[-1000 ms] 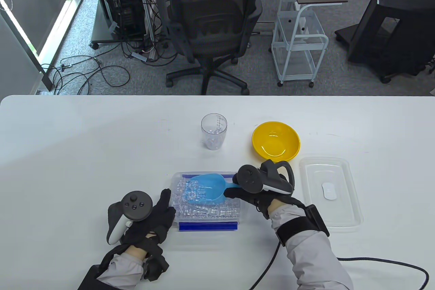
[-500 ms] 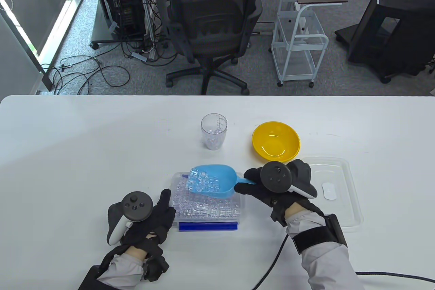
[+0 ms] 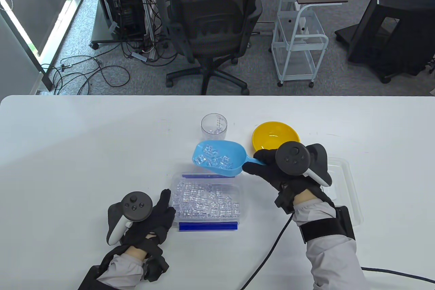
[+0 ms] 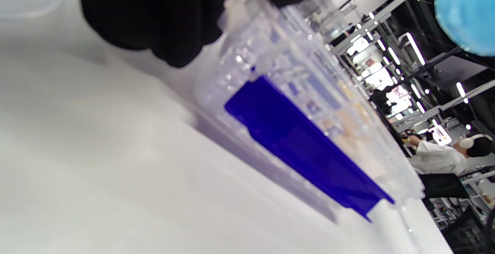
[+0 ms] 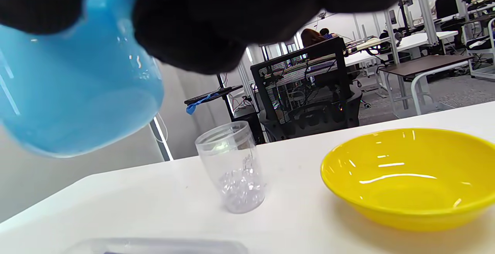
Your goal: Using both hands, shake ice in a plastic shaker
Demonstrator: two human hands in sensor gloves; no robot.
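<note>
A clear plastic shaker cup (image 3: 213,124) with some ice in its bottom stands open near the table's middle; it also shows in the right wrist view (image 5: 233,167). My right hand (image 3: 263,164) grips the handle of a blue scoop (image 3: 219,157) filled with ice cubes and holds it in the air just in front of the cup. In the right wrist view the scoop (image 5: 73,91) hangs above and left of the cup. My left hand (image 3: 163,210) rests against the left end of a clear ice box (image 3: 207,200) full of ice cubes.
A yellow bowl (image 3: 272,134) sits right of the cup, partly behind my right hand. The box's clear lid (image 3: 346,181) lies at the right. A black cable (image 3: 272,252) trails from my right wrist. The ice box has blue clips (image 4: 301,145).
My right hand lifted the scoop, loaded with ice, out of the ice box and carried it up and away toward the shaker cup. My left hand stayed put.
</note>
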